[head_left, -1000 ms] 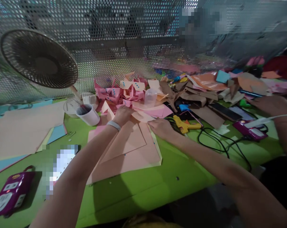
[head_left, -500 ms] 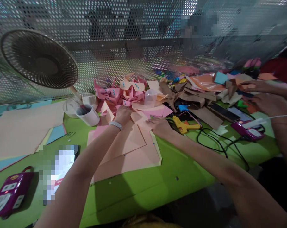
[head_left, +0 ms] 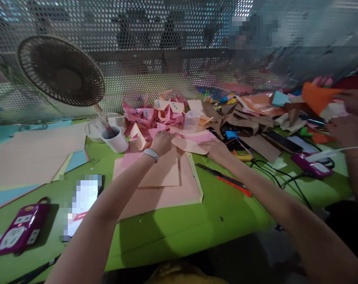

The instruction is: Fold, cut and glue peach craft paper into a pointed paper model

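A peach paper piece (head_left: 188,145) is being held at the far edge of the stacked peach sheets (head_left: 167,185) on the green table (head_left: 196,232). It is being pinched at one end by the left hand (head_left: 164,142), fingers curled on it, and pressed at the other by the right hand (head_left: 216,149), fingers flattened. A crease is judged likely to go askew, since the loose sheets beneath are being leaned on and could slide. The folded pink paper pile (head_left: 149,116) and a clear plastic cup (head_left: 192,120) are crowding the far side; a utility knife (head_left: 226,181) is lying under the right forearm, near enough to be knocked. A white mug (head_left: 116,139) and a desk fan (head_left: 62,71) are standing to the left. Another person's hands (head_left: 349,130) are being worked well apart, among scraps.
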The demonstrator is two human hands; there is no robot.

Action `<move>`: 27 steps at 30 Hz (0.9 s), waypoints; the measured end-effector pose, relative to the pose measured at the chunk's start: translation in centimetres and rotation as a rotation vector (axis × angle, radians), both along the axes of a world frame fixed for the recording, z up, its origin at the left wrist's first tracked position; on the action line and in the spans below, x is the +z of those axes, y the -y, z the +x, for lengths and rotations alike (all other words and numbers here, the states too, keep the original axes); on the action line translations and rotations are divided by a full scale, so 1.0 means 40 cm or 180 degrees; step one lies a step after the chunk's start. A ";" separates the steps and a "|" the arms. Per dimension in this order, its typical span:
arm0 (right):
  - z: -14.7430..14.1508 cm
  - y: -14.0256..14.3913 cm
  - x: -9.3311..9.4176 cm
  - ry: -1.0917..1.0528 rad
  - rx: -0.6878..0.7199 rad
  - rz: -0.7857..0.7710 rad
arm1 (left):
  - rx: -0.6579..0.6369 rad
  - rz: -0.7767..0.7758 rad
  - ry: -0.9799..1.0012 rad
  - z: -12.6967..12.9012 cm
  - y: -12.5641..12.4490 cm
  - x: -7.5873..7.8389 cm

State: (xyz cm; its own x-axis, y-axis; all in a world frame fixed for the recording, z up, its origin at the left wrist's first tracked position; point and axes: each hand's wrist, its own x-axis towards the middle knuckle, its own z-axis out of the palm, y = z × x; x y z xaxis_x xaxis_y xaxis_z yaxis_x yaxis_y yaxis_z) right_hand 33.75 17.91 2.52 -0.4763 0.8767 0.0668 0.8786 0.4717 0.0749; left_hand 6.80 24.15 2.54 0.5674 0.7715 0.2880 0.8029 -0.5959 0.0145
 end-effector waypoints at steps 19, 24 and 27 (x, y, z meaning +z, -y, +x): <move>-0.300 0.108 0.063 -0.0268 0.1170 0.0047 | 0.0965 -0.0860 0.0163 -0.174 0.270 0.020; -0.304 0.162 0.102 -0.0641 0.1211 0.0771 | 0.0750 -0.0804 0.0190 -0.171 0.311 0.103; -0.312 0.199 0.140 -0.0872 0.1298 0.1556 | 0.0532 -0.0249 0.0073 -0.152 0.366 0.184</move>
